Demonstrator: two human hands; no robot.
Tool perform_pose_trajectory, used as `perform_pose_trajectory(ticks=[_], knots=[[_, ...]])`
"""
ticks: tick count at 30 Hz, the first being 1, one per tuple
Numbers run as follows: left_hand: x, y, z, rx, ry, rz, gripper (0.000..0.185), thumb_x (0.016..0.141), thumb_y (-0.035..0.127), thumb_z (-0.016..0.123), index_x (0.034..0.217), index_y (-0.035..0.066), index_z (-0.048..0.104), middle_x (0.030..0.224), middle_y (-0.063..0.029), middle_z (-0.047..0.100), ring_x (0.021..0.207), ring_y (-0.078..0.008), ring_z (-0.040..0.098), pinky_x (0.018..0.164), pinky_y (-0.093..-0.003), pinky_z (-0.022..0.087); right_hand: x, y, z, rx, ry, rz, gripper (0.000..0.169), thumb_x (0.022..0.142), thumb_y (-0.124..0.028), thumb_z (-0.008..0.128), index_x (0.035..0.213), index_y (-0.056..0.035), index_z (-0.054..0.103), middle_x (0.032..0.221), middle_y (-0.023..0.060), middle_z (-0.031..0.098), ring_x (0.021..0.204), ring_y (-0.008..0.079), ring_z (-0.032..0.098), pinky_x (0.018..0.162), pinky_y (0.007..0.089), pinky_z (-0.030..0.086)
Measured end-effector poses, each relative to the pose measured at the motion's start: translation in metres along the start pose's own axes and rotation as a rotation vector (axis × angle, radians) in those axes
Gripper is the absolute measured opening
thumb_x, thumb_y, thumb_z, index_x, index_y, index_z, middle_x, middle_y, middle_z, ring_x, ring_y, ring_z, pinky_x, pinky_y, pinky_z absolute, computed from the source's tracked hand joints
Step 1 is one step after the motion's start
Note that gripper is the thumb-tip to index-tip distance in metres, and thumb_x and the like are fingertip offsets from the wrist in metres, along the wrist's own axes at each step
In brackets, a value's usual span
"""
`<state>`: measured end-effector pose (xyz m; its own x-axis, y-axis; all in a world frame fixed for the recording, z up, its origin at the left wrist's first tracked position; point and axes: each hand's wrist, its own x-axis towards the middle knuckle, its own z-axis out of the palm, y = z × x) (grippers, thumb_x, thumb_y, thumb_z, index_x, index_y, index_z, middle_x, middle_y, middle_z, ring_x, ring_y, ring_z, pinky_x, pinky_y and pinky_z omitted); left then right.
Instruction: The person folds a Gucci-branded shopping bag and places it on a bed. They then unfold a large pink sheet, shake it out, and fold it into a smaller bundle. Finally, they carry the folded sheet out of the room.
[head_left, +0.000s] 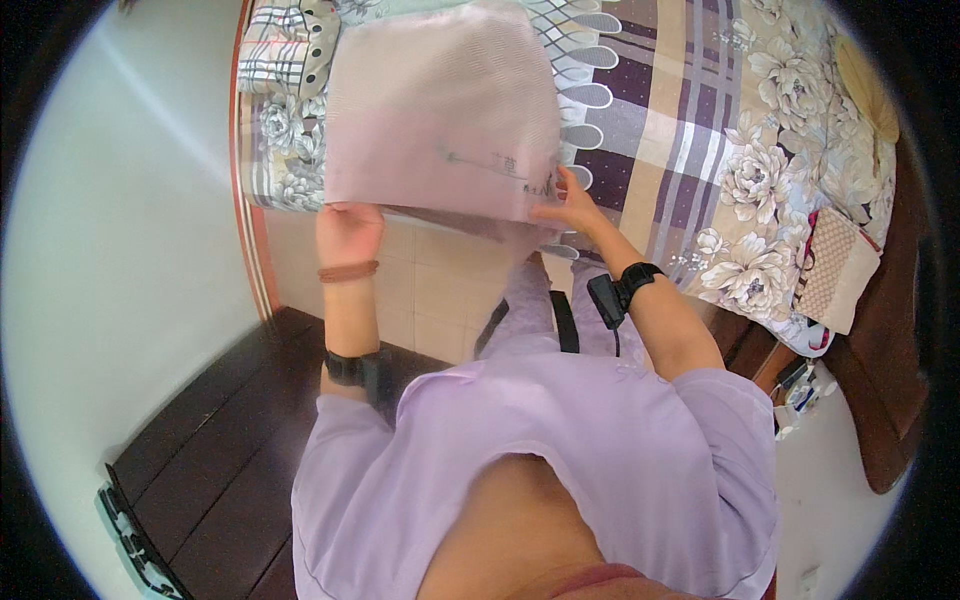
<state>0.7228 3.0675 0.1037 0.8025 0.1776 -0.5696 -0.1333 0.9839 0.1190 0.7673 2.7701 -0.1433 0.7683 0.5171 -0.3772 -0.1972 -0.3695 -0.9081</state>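
Observation:
A pale pink, thin textured sheet or bag (442, 112) bearing some dark writing is spread over the near side of the bed. Its lower edge hangs past the bed's edge, with a darker fold or layer showing beneath. My left hand (350, 232) grips the lower left corner, fingers curled under and mostly hidden. At the lower right corner is my right hand (574, 204), its thumb over the front of the pink material and its other fingers by the side edge.
Floral and plaid bedding (690, 150) covers the bed, with a scalloped mat (589, 96) on it. A checked pillow (274, 52) lies at the far left. To the right are a patterned pouch (836, 270) and a straw-coloured fan (866, 90). Dark wooden boards (217, 450) border the left.

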Motion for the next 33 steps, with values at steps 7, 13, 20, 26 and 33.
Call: perform_pose_trajectory(ticks=[7, 13, 20, 26, 33], knots=[[0.013, -0.021, 0.048, 0.257, -0.104, 0.063, 0.030, 0.090, 0.003, 0.037, 0.116, -0.006, 0.048, 0.114, -0.0120, 0.056, 0.104, -0.0200, 0.055, 0.087, -0.0275, 0.049, -0.017, -0.002, 0.024, -0.307, 0.015, 0.240, 0.093, 0.067, -0.033, 0.074, 0.139, -0.0049, 0.023, 0.118, 0.0218, 0.052, 0.115, 0.0340, 0.048, 0.094, 0.0410, 0.041], [0.011, -0.029, 0.122, 0.516, -0.271, 0.157, 0.031, 0.092, 0.008, 0.038, 0.118, -0.005, 0.047, 0.118, -0.0125, 0.055, 0.105, -0.0215, 0.054, 0.097, -0.0355, 0.042, 0.005, -0.008, -0.027, -0.281, -0.056, 0.089, 0.092, 0.068, -0.034, 0.073, 0.140, -0.0040, 0.023, 0.131, 0.0231, 0.042, 0.122, 0.0342, 0.042, 0.098, 0.0396, 0.039], [-0.066, 0.028, 0.204, 0.720, -0.681, 0.165, 0.044, 0.093, 0.020, 0.045, 0.131, -0.001, 0.036, 0.134, -0.0183, 0.040, 0.125, -0.0301, 0.036, 0.104, -0.0473, 0.029, -0.018, -0.027, 0.005, 0.372, -0.224, 0.131, 0.100, 0.066, -0.030, 0.079, 0.141, -0.0020, 0.019, 0.140, 0.0151, 0.033, 0.129, 0.0285, 0.033, 0.105, 0.0370, 0.028], [-0.125, 0.055, 0.260, 1.029, -0.343, 0.857, 0.044, 0.092, 0.018, 0.045, 0.132, -0.001, 0.037, 0.137, -0.0168, 0.038, 0.125, -0.0314, 0.037, 0.106, -0.0479, 0.027, 0.039, -0.082, -0.112, 0.682, 0.432, 0.039, 0.066, 0.069, -0.024, 0.077, 0.123, -0.0047, 0.045, 0.118, 0.0060, 0.050, 0.107, 0.0186, 0.047, 0.093, 0.0339, 0.035], [-0.119, 0.127, 0.229, 1.207, -0.053, 1.119, 0.037, 0.092, 0.014, 0.046, 0.125, -0.003, 0.044, 0.126, -0.0148, 0.050, 0.115, -0.0286, 0.048, 0.095, -0.0420, 0.043, 0.091, -0.109, -0.184, 0.735, 0.429, 0.051, 0.065, 0.071, -0.022, 0.076, 0.123, 0.0012, 0.045, 0.107, 0.0112, 0.059, 0.098, 0.0227, 0.057, 0.082, 0.0328, 0.046]])
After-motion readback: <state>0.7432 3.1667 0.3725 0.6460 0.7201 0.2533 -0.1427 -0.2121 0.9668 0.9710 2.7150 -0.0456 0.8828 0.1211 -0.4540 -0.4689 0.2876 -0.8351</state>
